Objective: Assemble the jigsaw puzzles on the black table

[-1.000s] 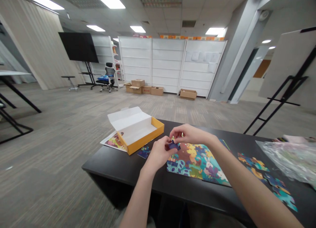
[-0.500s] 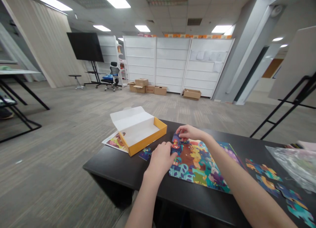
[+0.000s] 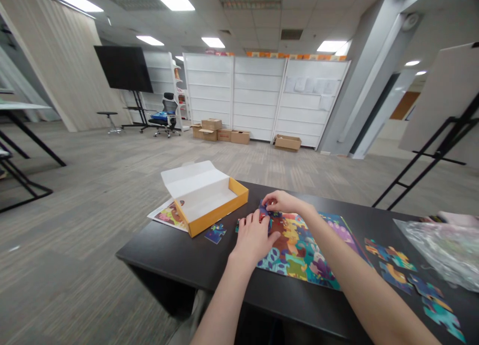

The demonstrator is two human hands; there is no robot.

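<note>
A partly joined jigsaw puzzle with colourful animals lies on the black table. My left hand rests palm down across its left edge, fingers stretched over the pieces and thumb apart. At the puzzle's far left corner, my right hand has its fingertips closed on a dark blue puzzle piece, partly covered by both hands. A loose blue puzzle piece lies left of my left hand. Beneath that hand's fingers, a bit of teal piece peeks out.
An open yellow box with a white lid stands at the table's left, over a printed sheet. Several loose pieces lie at the right, near a clear plastic bag. Cardboard boxes stand far back.
My left hand has moved right and further over the puzzle's left edge, covering more pieces. My right hand stays at the far left corner. The view has shifted slightly.
</note>
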